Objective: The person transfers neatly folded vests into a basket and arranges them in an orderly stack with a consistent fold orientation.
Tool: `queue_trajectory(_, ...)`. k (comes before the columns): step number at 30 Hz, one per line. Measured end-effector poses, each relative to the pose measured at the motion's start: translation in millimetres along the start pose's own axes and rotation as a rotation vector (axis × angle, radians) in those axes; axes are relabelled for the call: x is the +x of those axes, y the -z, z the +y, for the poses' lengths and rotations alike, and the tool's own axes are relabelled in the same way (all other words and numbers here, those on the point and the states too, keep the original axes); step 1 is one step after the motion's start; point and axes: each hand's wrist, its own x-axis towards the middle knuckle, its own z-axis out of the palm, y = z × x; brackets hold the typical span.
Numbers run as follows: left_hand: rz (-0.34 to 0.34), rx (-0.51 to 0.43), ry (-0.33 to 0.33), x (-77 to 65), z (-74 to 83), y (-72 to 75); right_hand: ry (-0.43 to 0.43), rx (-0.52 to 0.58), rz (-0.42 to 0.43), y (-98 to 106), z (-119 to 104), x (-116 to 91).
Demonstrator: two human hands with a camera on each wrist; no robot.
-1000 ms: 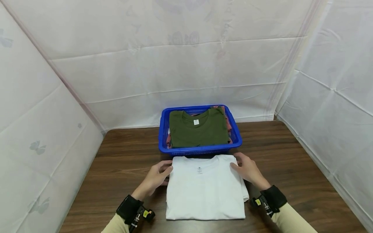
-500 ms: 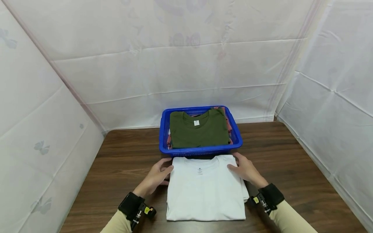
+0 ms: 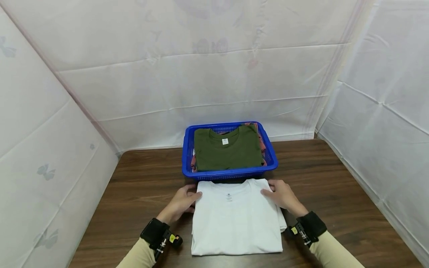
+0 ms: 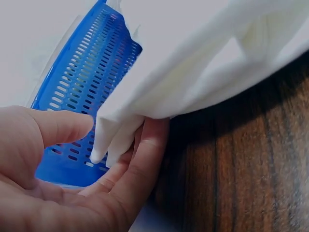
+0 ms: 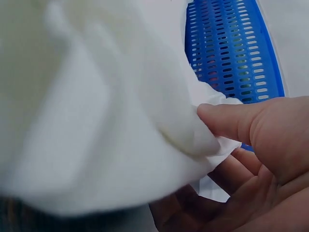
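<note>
A folded white T-shirt (image 3: 236,219) lies on the wooden table with its neckline toward the blue basket (image 3: 231,173). At its upper left corner is my left hand (image 3: 181,203); in the left wrist view, the fingers (image 4: 145,164) reach under the cloth and the thumb sits by its edge. My right hand (image 3: 285,195) pinches the upper right corner, thumb on top and fingers beneath, as the right wrist view shows. The fingertips under the cloth are hidden.
Inside the basket, a folded dark green T-shirt (image 3: 229,150) rests over reddish cloth (image 3: 262,143). The basket stands just beyond the white shirt, near the back edge of the wooden table (image 3: 144,167). White sheeting (image 3: 214,85) hangs behind and at both sides.
My left hand has shifted slightly to the right, its thumb now further over the shirt's edge. The right thumb has moved slightly inward over its corner. The shirt and basket stay in place.
</note>
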Motion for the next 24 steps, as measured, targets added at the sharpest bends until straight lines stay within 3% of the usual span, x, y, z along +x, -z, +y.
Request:
queue_trajectory(8, 0.025, 0.034, 0.008, 2.8, -3.5, 2.1, 0.117, -0.012, 0.011, 2.4, -1.0, -3.4)
queue_trajectory(16, 0.079, 0.165, -0.152, 3.9, -7.2, 2.1, 0.205, 0.019, 0.035, 2.1, -1.1, -5.2)
queue_trajectory(20, 0.042, 0.182, -0.248, 3.6, -8.1, 2.2, 0.181, 0.027, 0.031, 2.0, -2.0, -5.6)
queue_trajectory(24, -0.032, 0.142, -0.315, 1.2, -9.5, 2.8, 0.166, 0.035, 0.029, -0.3, -0.6, -5.0)
